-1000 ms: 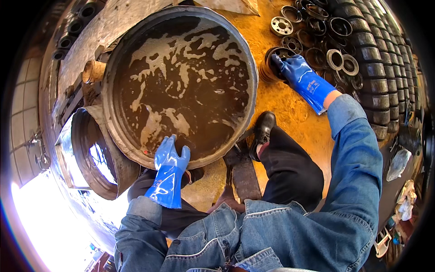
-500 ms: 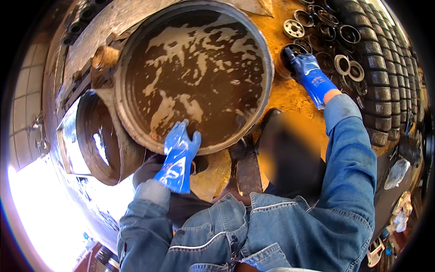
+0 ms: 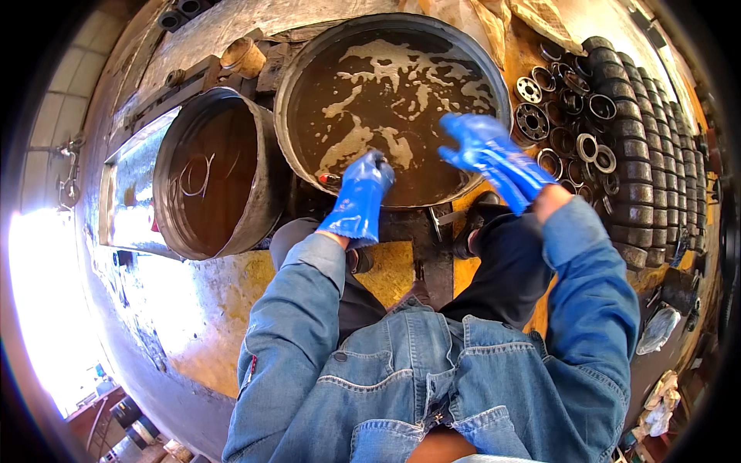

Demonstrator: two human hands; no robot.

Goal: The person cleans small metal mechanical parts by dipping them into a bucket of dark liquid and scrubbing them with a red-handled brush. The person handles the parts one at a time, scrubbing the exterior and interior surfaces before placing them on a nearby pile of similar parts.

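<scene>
A wide round metal tub (image 3: 279, 116) of murky brown liquid (image 3: 432, 154) with pale foam stands before me. My left hand (image 3: 361, 197), in a blue rubber glove, is at its near rim with the fingers curled closed. Something small and dark shows at its fingertips, too little to name. Close beside that hand a small red thing (image 3: 329, 179) lies at the tub's edge. Over the right side of the tub is my right hand (image 3: 490, 158), also gloved in blue and smeared by motion. Its thumb and fingers look apart, with nothing visible between them.
Left of the tub stands a metal drum (image 3: 266, 147) with brown liquid and a thin wire loop (image 3: 199, 176). A dark holed disc (image 3: 532, 121) and several metal rings (image 3: 587, 147) lie at right, beside stacked dark cylindrical parts (image 3: 629, 177). A rusty can (image 3: 243, 57) sits behind the drum.
My right hand has left the ring pile and swung left over the tub. My left hand has gone from spread fingers to closed. The view has shifted, showing more of the drum.
</scene>
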